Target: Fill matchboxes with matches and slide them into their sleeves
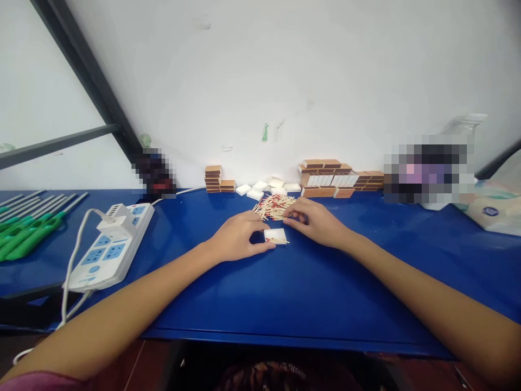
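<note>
A small white matchbox tray (277,234) lies on the blue table with a few red-tipped matches in it. My left hand (238,236) grips its left end between thumb and fingers. Just beyond it is a loose heap of matches (271,206), with red heads and pale sticks. My right hand (315,221) is at the heap's right edge, thumb and fingertips drawn together; whether a match is between them cannot be made out. Behind the heap lie several empty white trays (255,193).
Stacked brown matchboxes (325,191) stand by the wall at right, with a smaller stack (213,179) at left. A white power strip (109,252) with a plugged-in cable and several green-handled tools (36,233) are on the left. A plastic packet (496,209) lies far right.
</note>
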Action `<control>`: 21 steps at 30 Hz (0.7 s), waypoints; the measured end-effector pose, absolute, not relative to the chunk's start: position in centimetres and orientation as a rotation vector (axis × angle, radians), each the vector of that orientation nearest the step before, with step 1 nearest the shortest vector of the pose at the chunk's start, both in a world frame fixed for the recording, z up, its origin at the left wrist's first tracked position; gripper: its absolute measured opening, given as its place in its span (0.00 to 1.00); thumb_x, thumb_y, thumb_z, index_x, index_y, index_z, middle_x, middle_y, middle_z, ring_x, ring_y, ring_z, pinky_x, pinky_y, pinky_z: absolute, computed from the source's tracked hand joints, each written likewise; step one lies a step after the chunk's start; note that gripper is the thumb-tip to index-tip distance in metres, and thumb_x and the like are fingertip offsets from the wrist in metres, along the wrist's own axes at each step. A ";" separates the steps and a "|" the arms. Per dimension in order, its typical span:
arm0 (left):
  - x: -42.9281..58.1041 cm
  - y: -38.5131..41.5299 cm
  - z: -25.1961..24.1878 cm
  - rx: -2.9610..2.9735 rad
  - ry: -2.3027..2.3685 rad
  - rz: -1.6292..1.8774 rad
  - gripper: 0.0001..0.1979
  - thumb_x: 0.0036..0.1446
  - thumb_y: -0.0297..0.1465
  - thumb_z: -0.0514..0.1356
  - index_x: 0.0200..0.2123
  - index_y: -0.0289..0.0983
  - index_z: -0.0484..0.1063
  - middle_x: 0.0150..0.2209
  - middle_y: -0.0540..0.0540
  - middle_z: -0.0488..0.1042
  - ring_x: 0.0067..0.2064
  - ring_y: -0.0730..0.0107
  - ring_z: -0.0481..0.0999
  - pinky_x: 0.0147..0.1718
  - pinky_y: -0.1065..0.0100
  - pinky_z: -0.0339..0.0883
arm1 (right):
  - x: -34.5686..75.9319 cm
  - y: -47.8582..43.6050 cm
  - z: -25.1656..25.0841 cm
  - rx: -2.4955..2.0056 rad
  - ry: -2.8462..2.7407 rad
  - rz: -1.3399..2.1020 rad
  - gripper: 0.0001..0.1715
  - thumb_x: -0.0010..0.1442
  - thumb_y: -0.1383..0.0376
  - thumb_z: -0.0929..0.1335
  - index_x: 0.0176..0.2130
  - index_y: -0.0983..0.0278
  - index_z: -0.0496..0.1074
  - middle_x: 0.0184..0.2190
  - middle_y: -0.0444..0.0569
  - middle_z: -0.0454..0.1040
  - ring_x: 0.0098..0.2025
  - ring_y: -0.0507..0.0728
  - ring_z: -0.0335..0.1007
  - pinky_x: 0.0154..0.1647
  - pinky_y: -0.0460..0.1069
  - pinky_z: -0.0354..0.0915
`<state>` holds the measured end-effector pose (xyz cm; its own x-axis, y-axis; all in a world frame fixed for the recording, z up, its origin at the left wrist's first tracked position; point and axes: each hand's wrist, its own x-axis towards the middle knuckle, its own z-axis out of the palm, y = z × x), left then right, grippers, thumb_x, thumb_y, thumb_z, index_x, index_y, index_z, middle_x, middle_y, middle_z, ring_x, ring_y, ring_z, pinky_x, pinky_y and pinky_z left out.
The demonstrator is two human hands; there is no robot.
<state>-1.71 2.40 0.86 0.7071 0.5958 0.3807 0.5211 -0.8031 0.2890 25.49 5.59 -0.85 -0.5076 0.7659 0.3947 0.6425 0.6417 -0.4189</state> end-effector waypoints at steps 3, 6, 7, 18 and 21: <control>-1.7 2.5 0.7 2.737 0.906 0.716 0.17 0.64 0.44 0.68 0.48 0.37 0.81 0.42 0.43 0.82 0.45 0.58 0.79 0.46 0.59 0.72 | 24.5 5.7 -1.0 -1.121 -2.331 0.277 0.08 0.69 0.61 0.69 0.41 0.62 0.76 0.39 0.49 0.71 0.35 0.55 0.67 0.38 0.50 0.63; -1.8 2.8 0.7 2.705 0.915 0.745 0.16 0.64 0.42 0.68 0.48 0.38 0.81 0.42 0.44 0.81 0.45 0.59 0.78 0.45 0.60 0.72 | 24.0 6.0 -1.1 -1.186 -2.337 0.273 0.09 0.70 0.61 0.69 0.37 0.62 0.74 0.38 0.49 0.71 0.35 0.55 0.67 0.37 0.50 0.62; -1.8 2.9 0.7 2.687 0.925 0.757 0.16 0.64 0.42 0.68 0.48 0.38 0.81 0.42 0.44 0.81 0.46 0.59 0.78 0.45 0.59 0.72 | 24.1 6.1 -1.1 -1.207 -2.334 0.287 0.09 0.70 0.61 0.69 0.36 0.62 0.73 0.38 0.48 0.70 0.35 0.55 0.67 0.36 0.49 0.62; -1.7 3.7 0.1 2.648 0.924 0.830 0.15 0.66 0.38 0.67 0.52 0.38 0.79 0.46 0.43 0.80 0.47 0.59 0.77 0.51 0.54 0.73 | 26.0 4.8 0.5 -1.421 -2.338 0.546 0.09 0.73 0.61 0.68 0.39 0.62 0.72 0.41 0.48 0.73 0.37 0.55 0.70 0.38 0.50 0.65; -1.8 3.8 0.1 2.668 0.912 0.830 0.15 0.66 0.38 0.67 0.53 0.39 0.78 0.45 0.43 0.80 0.46 0.59 0.77 0.50 0.53 0.74 | 26.4 4.6 1.0 -1.442 -2.348 0.558 0.08 0.73 0.62 0.68 0.40 0.62 0.73 0.40 0.48 0.73 0.38 0.56 0.71 0.39 0.50 0.66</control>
<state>-1.82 3.79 0.07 0.6514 0.6143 0.4453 0.5008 -0.7890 0.3558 26.36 4.65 0.97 -0.4341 0.8979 0.0724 0.7693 0.4114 -0.4888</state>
